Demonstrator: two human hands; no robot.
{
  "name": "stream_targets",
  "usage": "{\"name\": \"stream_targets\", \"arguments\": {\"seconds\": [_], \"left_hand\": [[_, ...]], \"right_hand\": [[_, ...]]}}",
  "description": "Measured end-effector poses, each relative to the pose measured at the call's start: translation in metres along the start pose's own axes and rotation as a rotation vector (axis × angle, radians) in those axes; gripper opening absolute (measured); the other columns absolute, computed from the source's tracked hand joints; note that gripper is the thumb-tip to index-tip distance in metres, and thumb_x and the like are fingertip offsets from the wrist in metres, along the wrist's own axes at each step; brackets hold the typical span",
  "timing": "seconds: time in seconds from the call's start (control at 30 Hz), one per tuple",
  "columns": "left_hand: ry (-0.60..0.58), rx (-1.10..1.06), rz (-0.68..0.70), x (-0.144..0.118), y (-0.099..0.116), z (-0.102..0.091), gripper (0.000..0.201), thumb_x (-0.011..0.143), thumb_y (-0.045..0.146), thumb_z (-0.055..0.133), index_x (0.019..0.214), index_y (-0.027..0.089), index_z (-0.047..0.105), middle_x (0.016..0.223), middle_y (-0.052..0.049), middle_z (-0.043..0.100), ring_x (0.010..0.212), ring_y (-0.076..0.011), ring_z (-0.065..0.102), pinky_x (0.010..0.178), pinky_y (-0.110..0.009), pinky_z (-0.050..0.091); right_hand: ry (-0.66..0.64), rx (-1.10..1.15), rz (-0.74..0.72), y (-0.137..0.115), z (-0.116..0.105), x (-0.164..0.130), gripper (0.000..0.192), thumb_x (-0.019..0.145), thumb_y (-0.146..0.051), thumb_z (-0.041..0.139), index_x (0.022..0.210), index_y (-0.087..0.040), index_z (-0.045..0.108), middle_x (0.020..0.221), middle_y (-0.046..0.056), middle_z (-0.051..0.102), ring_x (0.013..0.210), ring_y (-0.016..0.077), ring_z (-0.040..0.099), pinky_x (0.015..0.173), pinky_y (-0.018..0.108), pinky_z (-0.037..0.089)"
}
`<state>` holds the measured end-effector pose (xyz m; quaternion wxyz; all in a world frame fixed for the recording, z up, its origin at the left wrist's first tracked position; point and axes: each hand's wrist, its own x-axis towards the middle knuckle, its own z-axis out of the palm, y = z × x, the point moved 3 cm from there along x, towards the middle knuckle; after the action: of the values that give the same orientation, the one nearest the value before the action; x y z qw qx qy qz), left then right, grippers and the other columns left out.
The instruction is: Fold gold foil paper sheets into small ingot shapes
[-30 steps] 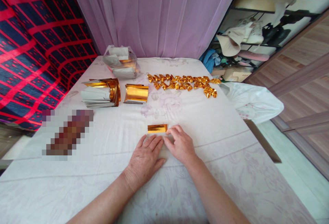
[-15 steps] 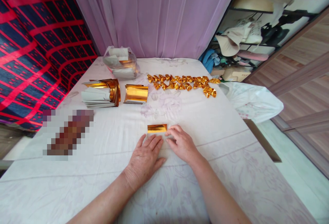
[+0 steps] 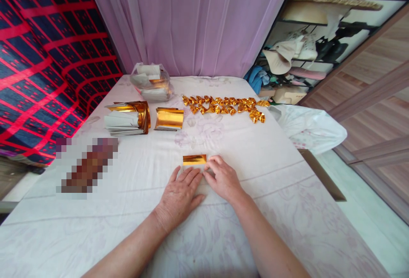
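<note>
A small sheet of gold foil paper (image 3: 194,159) lies on the cloth-covered table in front of me, with a gold band on its far part and a pale nearer part. My left hand (image 3: 180,194) rests flat across the near part, fingers stretched out and slightly apart. At the sheet's right edge, the thumb and index finger of my right hand (image 3: 224,178) are closed together on the paper. Both hands partly hide its near side.
Several folded gold foil pieces (image 3: 217,107) form rows at the back. Left of them are a small stack of foil sheets (image 3: 169,118), a larger stack (image 3: 123,122) and a clear bag of sheets (image 3: 153,85). A white plastic bag (image 3: 311,127) is beyond the right edge.
My right thumb and index finger have shifted slightly left and closer together at the paper's edge. The left hand stays flat. The whole view has turned a little.
</note>
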<state>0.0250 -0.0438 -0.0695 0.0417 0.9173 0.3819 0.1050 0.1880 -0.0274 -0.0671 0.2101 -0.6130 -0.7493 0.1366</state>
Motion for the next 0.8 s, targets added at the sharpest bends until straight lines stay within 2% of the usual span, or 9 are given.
{"name": "stream_targets", "arguments": {"seconds": [0.2,0.4,0.8], "left_hand": [[-0.018,0.016,-0.005,0.002,-0.001,-0.002,0.049,0.092,0.049,0.05,0.132,0.02,0.053,0.137,-0.009,0.058,0.127,-0.0259,0.051,0.115,-0.051,0.025],[0.024,-0.025,0.008,0.001,-0.006,-0.002,0.046,0.092,0.049,0.051,0.128,0.021,0.057,0.133,-0.007,0.062,0.126,-0.024,0.053,0.117,-0.05,0.021],[0.079,0.021,0.028,-0.016,-0.02,-0.005,0.04,0.094,0.047,0.048,0.122,0.021,0.061,0.135,-0.007,0.06,0.13,-0.0242,0.05,0.12,-0.049,0.014]], "right_hand": [[-0.003,0.008,0.007,0.001,0.001,0.0,0.009,0.083,-0.017,0.061,0.089,-0.023,0.06,0.103,0.003,0.059,0.094,0.0162,0.061,0.081,0.028,0.048],[-0.006,0.009,0.019,0.0,0.0,0.0,0.009,0.083,-0.017,0.063,0.09,-0.023,0.061,0.104,0.003,0.059,0.095,0.0159,0.06,0.082,0.028,0.047],[0.004,0.013,0.012,0.001,0.0,0.0,0.009,0.083,-0.017,0.061,0.09,-0.024,0.061,0.103,0.002,0.059,0.087,0.0137,0.059,0.078,0.026,0.046]]}}
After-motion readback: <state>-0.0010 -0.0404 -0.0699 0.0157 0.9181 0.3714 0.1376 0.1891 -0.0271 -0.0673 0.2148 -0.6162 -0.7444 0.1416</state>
